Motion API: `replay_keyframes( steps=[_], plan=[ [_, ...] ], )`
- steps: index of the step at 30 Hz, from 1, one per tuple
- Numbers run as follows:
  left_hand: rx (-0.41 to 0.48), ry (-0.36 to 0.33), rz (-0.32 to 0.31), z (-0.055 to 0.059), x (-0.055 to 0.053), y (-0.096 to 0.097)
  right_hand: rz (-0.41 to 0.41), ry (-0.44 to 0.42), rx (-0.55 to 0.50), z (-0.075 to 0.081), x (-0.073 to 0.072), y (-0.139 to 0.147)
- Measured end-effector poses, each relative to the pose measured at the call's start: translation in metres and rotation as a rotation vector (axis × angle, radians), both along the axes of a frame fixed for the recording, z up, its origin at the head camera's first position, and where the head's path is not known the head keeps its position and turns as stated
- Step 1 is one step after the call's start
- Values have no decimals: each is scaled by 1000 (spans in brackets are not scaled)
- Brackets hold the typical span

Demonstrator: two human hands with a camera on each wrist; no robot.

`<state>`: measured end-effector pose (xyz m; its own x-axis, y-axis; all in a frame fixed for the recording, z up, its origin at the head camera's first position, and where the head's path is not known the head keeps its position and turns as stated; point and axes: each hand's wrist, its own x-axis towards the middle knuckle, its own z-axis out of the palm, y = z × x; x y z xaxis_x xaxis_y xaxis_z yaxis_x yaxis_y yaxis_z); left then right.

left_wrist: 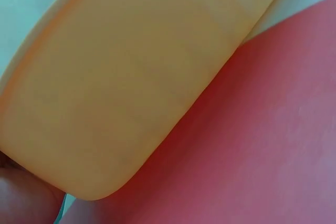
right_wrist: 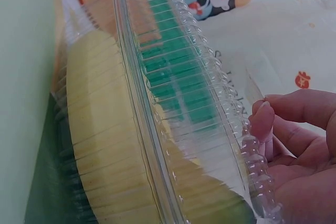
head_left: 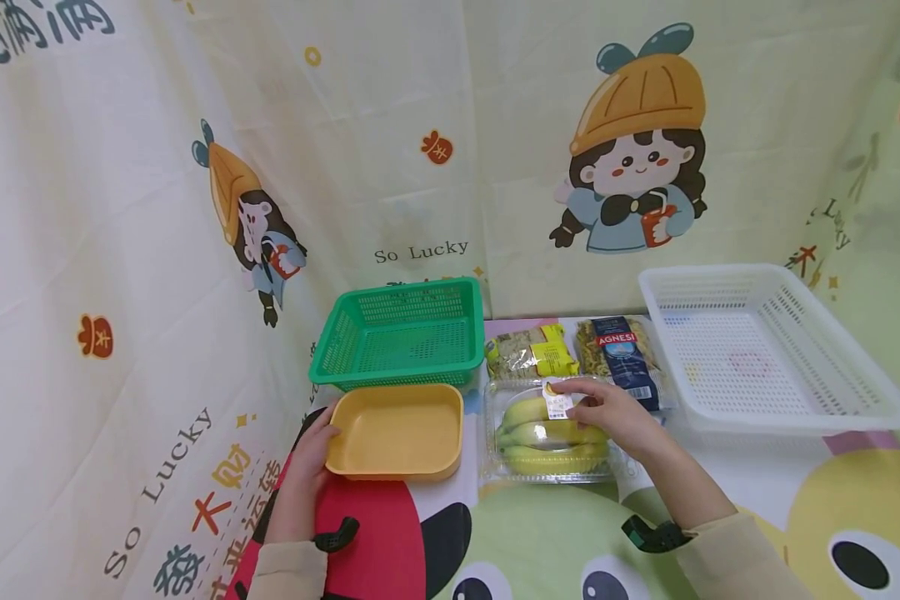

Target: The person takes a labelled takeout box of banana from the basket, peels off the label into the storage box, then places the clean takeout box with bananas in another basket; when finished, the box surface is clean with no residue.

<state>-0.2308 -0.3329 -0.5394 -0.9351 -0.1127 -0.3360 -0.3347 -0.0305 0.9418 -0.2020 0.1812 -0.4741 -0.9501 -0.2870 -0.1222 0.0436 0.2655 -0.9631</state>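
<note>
On the left, my left hand [head_left: 312, 450] grips the left side of a yellow plastic basin [head_left: 393, 429], thumb at its rim. In the left wrist view the basin's outer wall [left_wrist: 126, 77] fills the upper left, over red tablecloth. My right hand [head_left: 624, 417] is over a clear plastic clamshell box [head_left: 492, 442] of bananas [head_left: 553, 435]. Its thumb and index finger pinch the edge of a small white label [head_left: 557, 405] on the lid; the right wrist view shows a thin sliver of that label [right_wrist: 255, 84] standing up between the fingertips.
Behind the basin stands a green plastic basket [head_left: 397, 337]. A yellow-labelled bag [head_left: 528, 352] and an Agnesi pasta bag [head_left: 621, 358] lie behind the box. At the right is a white basket [head_left: 787, 417]. A printed curtain [head_left: 390, 192] encloses the table.
</note>
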Motion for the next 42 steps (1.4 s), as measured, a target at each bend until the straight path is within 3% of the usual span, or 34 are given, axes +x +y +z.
replay_keyframes(
  steps=[18,21,26,28,34,42],
  plan=[
    [66,7,38,-2,2,22,-10,-40,32,4,-2,-1],
    [144,11,25,-2,4,22,-13,-52,64,8,-4,-2],
    [362,52,-14,-1,8,21,2,-56,88,21,-8,-4],
    [396,77,-28,-4,9,20,20,-49,83,28,-11,-8],
    [350,135,-45,-14,11,17,76,-36,107,43,-24,-32],
    [359,164,-27,-18,13,18,196,-4,71,52,-46,-73]
  ],
)
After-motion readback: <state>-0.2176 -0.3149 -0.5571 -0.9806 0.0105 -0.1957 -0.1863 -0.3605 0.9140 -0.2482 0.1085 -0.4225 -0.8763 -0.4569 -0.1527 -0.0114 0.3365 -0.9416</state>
